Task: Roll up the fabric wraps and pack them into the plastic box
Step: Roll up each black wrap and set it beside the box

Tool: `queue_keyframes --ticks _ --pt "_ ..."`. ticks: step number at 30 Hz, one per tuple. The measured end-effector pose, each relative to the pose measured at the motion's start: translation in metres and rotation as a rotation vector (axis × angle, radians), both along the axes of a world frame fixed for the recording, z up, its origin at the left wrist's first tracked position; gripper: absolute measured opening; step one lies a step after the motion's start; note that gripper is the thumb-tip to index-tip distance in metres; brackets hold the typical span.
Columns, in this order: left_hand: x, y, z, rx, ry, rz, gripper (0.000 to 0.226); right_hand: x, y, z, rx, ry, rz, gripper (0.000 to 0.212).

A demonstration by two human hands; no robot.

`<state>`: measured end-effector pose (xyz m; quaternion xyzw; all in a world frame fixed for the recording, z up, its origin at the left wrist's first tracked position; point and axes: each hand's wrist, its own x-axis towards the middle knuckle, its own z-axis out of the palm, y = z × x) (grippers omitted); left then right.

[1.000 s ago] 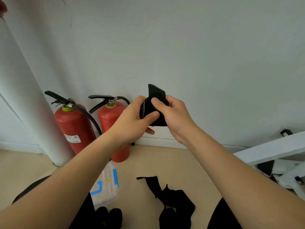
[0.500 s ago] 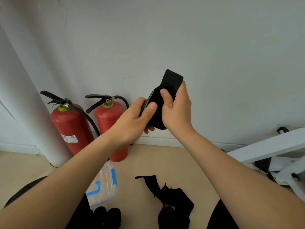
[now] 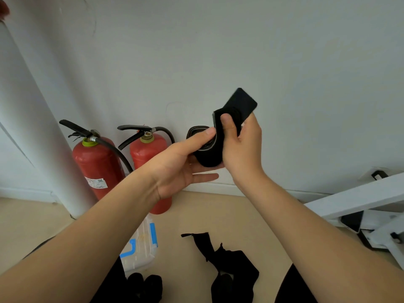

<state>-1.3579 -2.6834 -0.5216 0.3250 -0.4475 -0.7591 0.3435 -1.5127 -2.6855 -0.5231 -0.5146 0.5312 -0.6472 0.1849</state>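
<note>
I hold a black fabric wrap [image 3: 236, 108] up in front of the wall, mostly rolled, its loose end sticking up to the right. My right hand [image 3: 240, 149] grips the roll, thumb pressed on its front. My left hand [image 3: 181, 165] holds the roll's left end between thumb and fingers, the lower fingers stretched out beneath it. On the floor below lie a loose black wrap [image 3: 229, 259] and two rolled black wraps [image 3: 145, 285]. The clear plastic box [image 3: 142, 248] with blue latches stands on the floor, partly hidden by my left forearm.
Two red fire extinguishers [image 3: 98, 167] stand against the wall at left, beside a white pillar [image 3: 32, 127]. A white frame [image 3: 360, 200] with dark items under it occupies the right. The floor is beige.
The roll has turned and shifted right. Its loose end now points up to the right, and my left fingers have opened out beneath it.
</note>
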Motion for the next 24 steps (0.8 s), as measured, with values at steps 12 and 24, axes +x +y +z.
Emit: queue_keyframes --ticks 12,24 --pt "0.009 -0.027 0.013 -0.007 0.007 0.348 0.032 -0.006 0.004 0.013 0.466 -0.542 0.370 0.021" --pt "-0.005 -0.008 0.008 0.054 -0.068 -0.073 0.050 -0.029 -0.015 0.001 0.164 -0.145 0.032 0.010"
